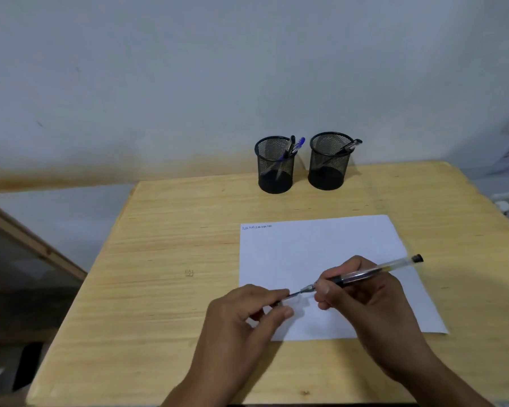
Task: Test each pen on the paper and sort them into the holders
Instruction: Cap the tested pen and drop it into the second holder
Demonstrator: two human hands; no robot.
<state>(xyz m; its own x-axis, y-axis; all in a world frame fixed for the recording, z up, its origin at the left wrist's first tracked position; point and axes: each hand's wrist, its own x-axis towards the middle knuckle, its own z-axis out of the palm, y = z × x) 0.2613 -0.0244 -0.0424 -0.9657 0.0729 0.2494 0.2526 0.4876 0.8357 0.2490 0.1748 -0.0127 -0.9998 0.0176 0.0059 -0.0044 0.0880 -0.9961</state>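
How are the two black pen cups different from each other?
The left holder has several pens in it, one with a blue cap; the right holder shows only one dark pen. The left holder's pens lean against the rim beside the right holder, while the right holder's pen leans away from the left holder. Both are black mesh cups standing upright at the back of the table.

Soft, dim, even light; faint shadows fall under both hands. Wide-angle bending curves the edges, and the whole view looks slightly blurred.
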